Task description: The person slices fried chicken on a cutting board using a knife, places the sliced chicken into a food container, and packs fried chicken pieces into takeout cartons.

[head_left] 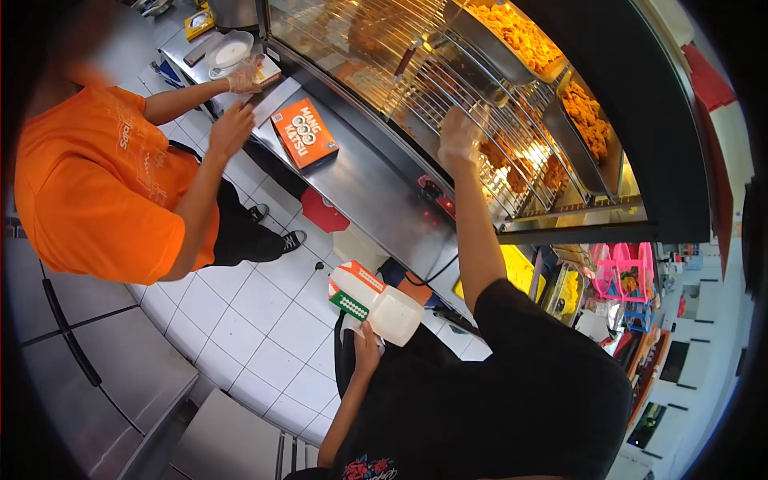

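My left hand (368, 349) is closed on an open paper food box (376, 300), white inside, with orange and green printed panels. The box is held low in front of my body, and its lid is folded back. My right hand (463, 136), in a clear plastic glove, reaches into the lit food warmer, over its wire racks (448, 96). Brown fried pieces (520, 156) lie beneath the rack close to that hand. Glare and the glove blur its fingers, so I cannot make out whether it grips anything. A dark-red handle (408, 60) lies near it on the rack.
Metal trays of orange fried food (520, 36) fill the warmer's upper right. On the steel counter (376, 192) stands a closed orange box (305, 134). A co-worker in an orange shirt (104, 184) handles another box (266, 74). Pink baskets (624, 268) are at right.
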The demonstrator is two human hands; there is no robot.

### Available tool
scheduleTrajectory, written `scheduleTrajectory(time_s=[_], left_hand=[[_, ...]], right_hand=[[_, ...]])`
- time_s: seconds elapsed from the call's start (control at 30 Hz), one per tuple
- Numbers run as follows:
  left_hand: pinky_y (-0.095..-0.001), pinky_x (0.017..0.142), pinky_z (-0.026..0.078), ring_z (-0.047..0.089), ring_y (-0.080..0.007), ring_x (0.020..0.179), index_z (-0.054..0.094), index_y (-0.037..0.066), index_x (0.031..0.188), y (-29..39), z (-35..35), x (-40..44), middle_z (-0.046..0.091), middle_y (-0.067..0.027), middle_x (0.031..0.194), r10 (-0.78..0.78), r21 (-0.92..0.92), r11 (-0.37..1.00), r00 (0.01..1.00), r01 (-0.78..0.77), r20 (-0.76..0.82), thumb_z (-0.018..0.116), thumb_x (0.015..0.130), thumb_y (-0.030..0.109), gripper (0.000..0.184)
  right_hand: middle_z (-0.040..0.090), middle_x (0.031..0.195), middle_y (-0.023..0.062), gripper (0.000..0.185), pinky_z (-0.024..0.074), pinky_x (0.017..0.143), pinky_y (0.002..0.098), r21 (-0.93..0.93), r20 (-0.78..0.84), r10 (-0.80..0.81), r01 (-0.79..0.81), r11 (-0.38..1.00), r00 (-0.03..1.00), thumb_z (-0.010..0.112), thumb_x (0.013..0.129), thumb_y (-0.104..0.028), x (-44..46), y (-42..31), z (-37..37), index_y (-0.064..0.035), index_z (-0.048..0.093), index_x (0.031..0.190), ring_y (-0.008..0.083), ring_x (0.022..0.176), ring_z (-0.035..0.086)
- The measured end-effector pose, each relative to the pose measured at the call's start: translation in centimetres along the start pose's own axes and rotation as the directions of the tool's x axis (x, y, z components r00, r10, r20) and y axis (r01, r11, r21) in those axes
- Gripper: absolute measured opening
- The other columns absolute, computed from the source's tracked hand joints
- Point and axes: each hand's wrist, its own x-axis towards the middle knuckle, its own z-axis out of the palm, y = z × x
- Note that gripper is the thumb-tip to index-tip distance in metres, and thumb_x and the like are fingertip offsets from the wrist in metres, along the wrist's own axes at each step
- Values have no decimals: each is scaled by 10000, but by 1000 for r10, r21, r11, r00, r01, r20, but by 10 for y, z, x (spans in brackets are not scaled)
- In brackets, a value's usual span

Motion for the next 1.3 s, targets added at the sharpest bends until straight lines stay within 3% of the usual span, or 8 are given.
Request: scheduleTrajectory(time_s=[0.6, 0.67, 0.77, 0.87, 0.9, 1.07, 1.23, 1.3], left_hand=[[-382, 984, 452, 589, -269, 1158, 500, -61, 1333, -8, 9, 13, 611, -182, 1234, 85, 29, 996, 994, -87, 75, 333, 1117, 357, 499], [-383, 1005, 438, 579, -271, 1171, 487, -72, 1340, 1, 14, 25, 605, -179, 1249, 28, -87, 996, 995, -20, 91, 324, 1121, 365, 515], [-386, 988, 442, 586, -259, 1133, 532, -82, 1270, 47, 25, 42, 626, -184, 1202, 114, -134, 985, 992, -107, 47, 325, 1126, 351, 502], [-381, 966, 448, 578, -251, 1110, 544, -90, 1257, 50, 34, 73, 626, -183, 1190, 206, -37, 978, 977, -204, 62, 329, 1127, 324, 485], [-381, 964, 443, 571, -250, 1111, 538, -88, 1270, 72, 41, 70, 628, -176, 1180, 224, -9, 974, 971, -224, 79, 328, 1127, 321, 482], [-258, 718, 487, 614, -128, 825, 521, -36, 1244, 145, 81, 41, 627, -94, 1023, 249, -107, 966, 957, -235, 147, 331, 1117, 422, 512], [-367, 1082, 406, 490, -246, 1320, 337, -52, 1482, 146, 126, -8, 488, -175, 1423, 128, 16, 989, 900, -148, 416, 339, 1111, 441, 617], [-363, 1081, 409, 491, -245, 1322, 325, -50, 1489, 124, 153, -24, 482, -171, 1432, 90, -2, 995, 887, -101, 454, 348, 1108, 446, 625]], right_hand=[[676, 1168, 168, 451, 518, 948, 429, -588, 268, 220, -22, 809, 938, 648, 817, -96, 16, 8, 30, -91, 602, 1266, 361, 1095, 646], [700, 1138, 154, 449, 535, 931, 412, -513, 260, 229, -67, 856, 938, 654, 810, -93, -3, -10, 9, -94, 607, 1257, 353, 1069, 665], [727, 986, 93, 389, 471, 1003, 432, 544, 96, 392, -378, 749, 915, 607, 814, -58, -48, -49, -46, -125, 643, 1196, 369, 1043, 666], [697, 1167, 106, 439, 519, 983, 393, 535, 404, 356, -533, 655, 843, 668, 754, -60, -116, -54, -95, -160, 639, 1181, 366, 1117, 655], [578, 1372, 123, 447, 480, 1051, 397, 554, 44, 175, -170, 815, 984, 707, 710, -41, -136, -64, -130, -181, 674, 1133, 367, 1250, 577], [400, 1500, 224, 421, 437, 1104, 429, 607, 243, -296, 92, 789, 924, 748, 678, 2, -225, -15, -238, -157, 713, 1065, 392, 1382, 449], [390, 1484, 235, 400, 382, 1149, 416, 658, 564, -137, -343, 670, 815, 750, 738, -106, -267, 19, -332, -142, 693, 1133, 413, 1368, 451], [456, 1440, 223, 323, 353, 1171, 418, 583, 425, -255, -47, 811, 869, 710, 808, -153, -293, 50, -366, -83, 678, 1121, 372, 1356, 475]])
